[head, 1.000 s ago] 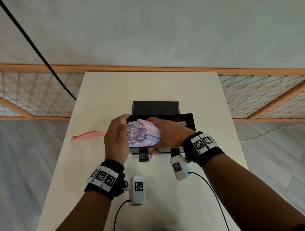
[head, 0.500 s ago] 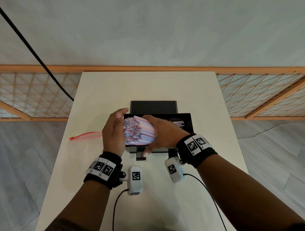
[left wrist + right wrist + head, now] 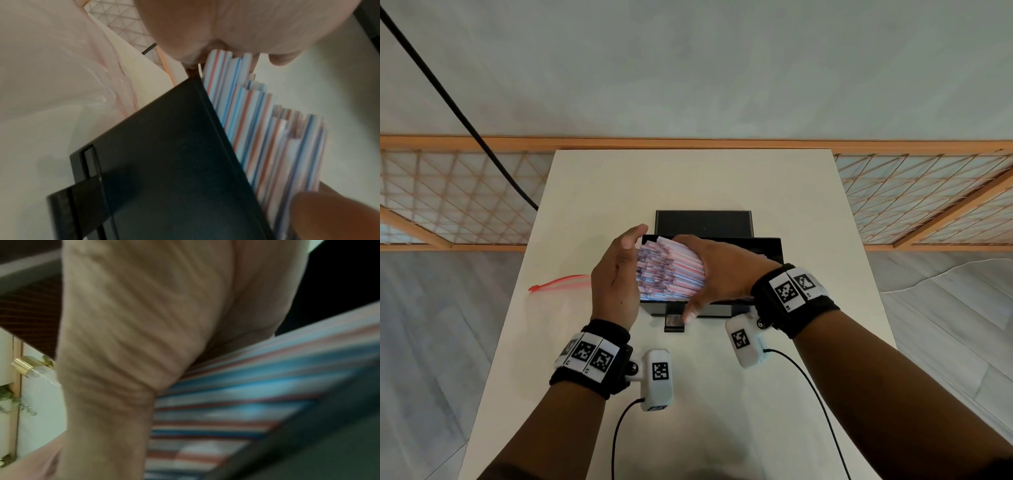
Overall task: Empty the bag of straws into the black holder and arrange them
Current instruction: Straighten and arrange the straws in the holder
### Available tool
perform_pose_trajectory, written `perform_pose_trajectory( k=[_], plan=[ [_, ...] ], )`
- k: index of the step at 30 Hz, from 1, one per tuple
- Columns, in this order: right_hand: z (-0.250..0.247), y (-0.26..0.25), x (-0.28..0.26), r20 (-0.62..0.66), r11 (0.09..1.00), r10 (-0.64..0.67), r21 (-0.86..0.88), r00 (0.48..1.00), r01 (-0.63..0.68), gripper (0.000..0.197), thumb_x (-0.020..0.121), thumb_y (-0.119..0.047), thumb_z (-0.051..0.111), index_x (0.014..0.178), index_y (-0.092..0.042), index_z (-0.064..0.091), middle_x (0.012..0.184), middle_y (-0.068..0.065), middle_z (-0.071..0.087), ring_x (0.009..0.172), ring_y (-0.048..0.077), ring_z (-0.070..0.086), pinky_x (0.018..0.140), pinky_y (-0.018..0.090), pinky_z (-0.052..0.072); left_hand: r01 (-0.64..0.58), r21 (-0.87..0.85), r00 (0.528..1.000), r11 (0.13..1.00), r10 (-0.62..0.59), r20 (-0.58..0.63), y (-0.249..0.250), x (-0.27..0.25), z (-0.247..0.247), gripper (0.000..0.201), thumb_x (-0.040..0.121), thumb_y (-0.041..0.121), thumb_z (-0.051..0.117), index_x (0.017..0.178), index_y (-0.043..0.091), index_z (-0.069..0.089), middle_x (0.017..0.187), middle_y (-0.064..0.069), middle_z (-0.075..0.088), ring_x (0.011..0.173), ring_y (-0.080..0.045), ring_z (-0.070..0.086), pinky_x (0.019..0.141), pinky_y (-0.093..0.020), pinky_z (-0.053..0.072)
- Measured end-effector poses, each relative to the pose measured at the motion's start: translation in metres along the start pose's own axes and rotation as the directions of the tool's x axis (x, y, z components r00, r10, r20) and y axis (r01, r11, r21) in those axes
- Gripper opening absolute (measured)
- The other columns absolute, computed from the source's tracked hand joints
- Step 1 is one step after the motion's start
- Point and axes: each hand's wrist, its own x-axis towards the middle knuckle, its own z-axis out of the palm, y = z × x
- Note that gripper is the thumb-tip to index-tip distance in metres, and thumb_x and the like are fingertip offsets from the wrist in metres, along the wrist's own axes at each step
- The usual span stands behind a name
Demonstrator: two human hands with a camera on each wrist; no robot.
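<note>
A thick bundle of red, white and blue striped straws (image 3: 671, 270) lies lengthwise over the open black holder (image 3: 763, 246) on the table. My right hand (image 3: 719, 270) grips the bundle from above, fingers over its far side and thumb down its near side. My left hand (image 3: 616, 274) stands flat and upright against the bundle's left ends. In the left wrist view the straws (image 3: 257, 129) jut past the holder's side wall (image 3: 164, 162), and some ends touch my palm (image 3: 226, 24). The right wrist view is blurred: my right hand (image 3: 133, 337) lies on the straws (image 3: 246, 394).
The emptied clear bag with a red zip (image 3: 558, 282) lies on the table (image 3: 688, 178) left of my left hand, also visible as the bag (image 3: 51, 65). A black flap (image 3: 703, 222) stands behind the holder. A wooden lattice rail (image 3: 448, 205) borders the table's far side.
Both hands and the bundle have shifted a little to the left over the holder. The right hand keeps its grip and the left hand stays flat at the straw ends.
</note>
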Motion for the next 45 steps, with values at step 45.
perform_pose_trajectory(
  k=[45],
  plan=[
    [-0.018,-0.003,-0.026,-0.120,0.998,0.058,0.023,0.991,-0.056,0.099,0.057,-0.063,0.095,0.143,-0.034,0.054,0.128,-0.014,0.069,0.112,0.008,0.065,0.106,0.035,0.051,-0.064,0.148,0.998,0.987,0.062,0.019,0.001,0.008,-0.012,0.036,0.108,0.041,0.042,0.127,0.024,0.068,0.134,0.009,0.066,0.130,-0.006,0.057,0.113,-0.033,0.045]
  ],
)
